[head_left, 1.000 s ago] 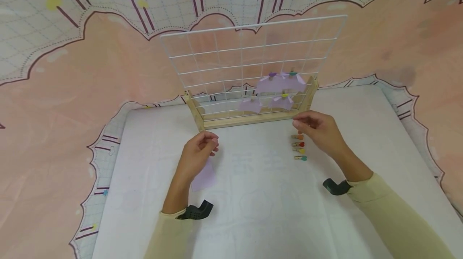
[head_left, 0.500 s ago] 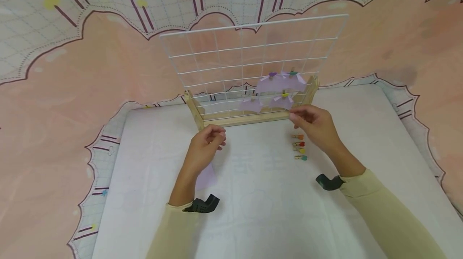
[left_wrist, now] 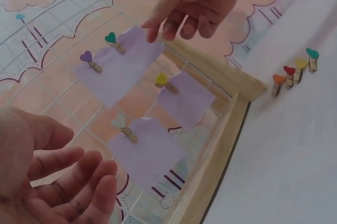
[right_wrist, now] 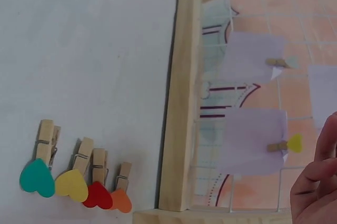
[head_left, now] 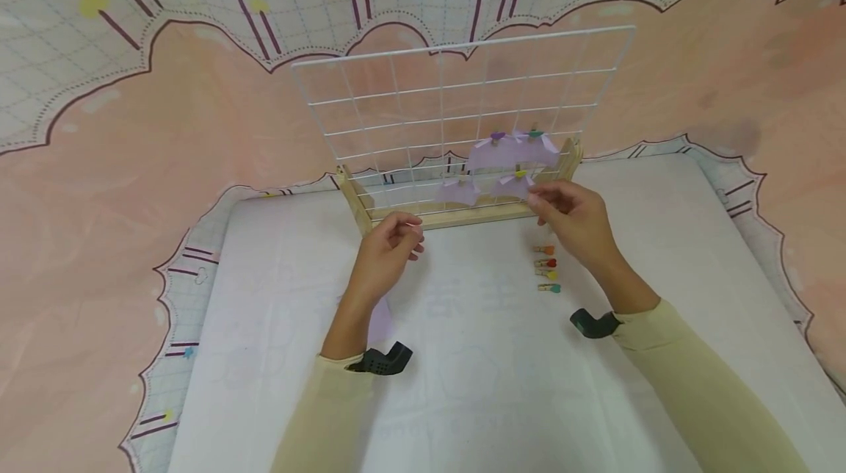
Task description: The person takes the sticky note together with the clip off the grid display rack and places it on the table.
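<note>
paper partly behind left wrist

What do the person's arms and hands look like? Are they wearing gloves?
No gloves: the left hand and right hand are bare. The left sleeve and right sleeve are plain, pale yellowish-beige. A bent black gadget sticks out by each cuff.
</note>
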Demonstrator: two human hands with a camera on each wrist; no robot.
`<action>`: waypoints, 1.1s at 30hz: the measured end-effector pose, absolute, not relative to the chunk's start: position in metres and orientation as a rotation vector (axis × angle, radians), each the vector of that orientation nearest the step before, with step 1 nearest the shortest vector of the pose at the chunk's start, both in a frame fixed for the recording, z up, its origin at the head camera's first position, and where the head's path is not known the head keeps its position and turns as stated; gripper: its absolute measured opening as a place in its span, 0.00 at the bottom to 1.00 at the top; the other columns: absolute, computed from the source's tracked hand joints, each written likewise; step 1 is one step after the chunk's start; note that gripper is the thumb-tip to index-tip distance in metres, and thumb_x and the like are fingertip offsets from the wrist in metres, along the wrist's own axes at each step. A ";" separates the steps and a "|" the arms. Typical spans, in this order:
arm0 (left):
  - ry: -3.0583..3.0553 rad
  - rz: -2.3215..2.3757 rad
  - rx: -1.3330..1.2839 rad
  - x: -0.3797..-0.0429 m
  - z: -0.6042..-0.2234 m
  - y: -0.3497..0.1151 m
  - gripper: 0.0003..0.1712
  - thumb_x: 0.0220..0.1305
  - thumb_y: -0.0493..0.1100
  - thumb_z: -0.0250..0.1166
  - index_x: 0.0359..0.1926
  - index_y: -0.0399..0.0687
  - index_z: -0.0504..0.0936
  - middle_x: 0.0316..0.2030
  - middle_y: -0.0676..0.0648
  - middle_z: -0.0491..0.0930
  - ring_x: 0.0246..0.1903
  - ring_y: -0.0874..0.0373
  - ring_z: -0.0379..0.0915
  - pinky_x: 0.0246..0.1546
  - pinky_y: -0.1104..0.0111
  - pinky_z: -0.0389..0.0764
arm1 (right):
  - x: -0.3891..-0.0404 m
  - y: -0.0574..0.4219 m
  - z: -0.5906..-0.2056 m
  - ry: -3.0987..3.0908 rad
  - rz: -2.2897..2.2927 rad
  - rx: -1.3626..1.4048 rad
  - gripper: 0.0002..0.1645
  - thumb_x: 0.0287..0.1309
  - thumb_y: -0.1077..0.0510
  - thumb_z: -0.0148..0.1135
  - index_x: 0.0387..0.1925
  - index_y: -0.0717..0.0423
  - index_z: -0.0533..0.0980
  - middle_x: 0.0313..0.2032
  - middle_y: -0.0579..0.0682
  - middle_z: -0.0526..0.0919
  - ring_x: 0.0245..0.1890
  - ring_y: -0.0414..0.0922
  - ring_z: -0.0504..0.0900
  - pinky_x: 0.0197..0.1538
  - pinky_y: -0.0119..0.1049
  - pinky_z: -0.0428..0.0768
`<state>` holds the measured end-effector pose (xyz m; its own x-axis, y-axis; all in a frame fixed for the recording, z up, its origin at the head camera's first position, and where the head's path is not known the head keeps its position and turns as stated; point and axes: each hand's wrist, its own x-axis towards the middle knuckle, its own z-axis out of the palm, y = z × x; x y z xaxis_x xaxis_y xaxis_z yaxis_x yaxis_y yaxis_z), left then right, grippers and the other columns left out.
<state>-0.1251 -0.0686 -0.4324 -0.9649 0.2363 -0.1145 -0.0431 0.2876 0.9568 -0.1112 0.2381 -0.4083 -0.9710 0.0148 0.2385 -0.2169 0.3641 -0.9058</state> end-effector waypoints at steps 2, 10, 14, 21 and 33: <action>2.324 1.747 0.181 -0.127 -0.432 -0.066 0.14 0.76 0.44 0.59 0.58 0.46 0.78 0.43 0.40 0.82 0.43 0.47 0.84 0.46 0.62 0.87 | -0.110 0.234 -0.401 -2.401 1.658 0.190 0.12 0.66 0.67 0.65 0.48 0.71 0.81 0.33 0.36 0.83 0.25 0.44 0.80 0.28 0.25 0.78; 2.341 1.786 0.210 -0.134 -0.430 -0.056 0.15 0.75 0.45 0.60 0.59 0.50 0.79 0.41 0.43 0.83 0.41 0.48 0.85 0.43 0.62 0.88 | -0.115 0.227 -0.393 -2.384 1.645 0.197 0.12 0.66 0.67 0.65 0.49 0.71 0.80 0.32 0.40 0.82 0.24 0.34 0.77 0.27 0.23 0.76; 2.340 1.808 0.211 -0.136 -0.430 -0.053 0.15 0.75 0.46 0.60 0.59 0.49 0.79 0.41 0.42 0.83 0.41 0.48 0.85 0.43 0.63 0.88 | -0.117 0.224 -0.390 -2.402 1.629 0.176 0.13 0.66 0.66 0.65 0.49 0.71 0.80 0.33 0.42 0.82 0.25 0.34 0.78 0.30 0.24 0.79; 2.343 1.842 0.217 -0.141 -0.430 -0.045 0.17 0.75 0.44 0.60 0.60 0.43 0.79 0.44 0.41 0.83 0.40 0.52 0.85 0.43 0.65 0.88 | -0.124 0.221 -0.389 -2.387 1.637 0.167 0.14 0.65 0.65 0.66 0.49 0.70 0.81 0.32 0.42 0.82 0.25 0.39 0.79 0.28 0.25 0.78; 2.336 1.869 0.272 -0.148 -0.427 -0.031 0.18 0.75 0.43 0.61 0.61 0.43 0.79 0.44 0.38 0.83 0.43 0.39 0.86 0.40 0.66 0.88 | -0.132 0.216 -0.385 -2.275 1.648 0.299 0.12 0.63 0.69 0.66 0.47 0.71 0.81 0.31 0.42 0.83 0.22 0.34 0.78 0.28 0.23 0.77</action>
<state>-0.1477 -0.0313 -0.4275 -0.9742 0.2255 0.0051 0.0545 0.2133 0.9755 -0.1318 0.2162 -0.3855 -0.9285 0.0156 0.3711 -0.3477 0.3144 -0.8833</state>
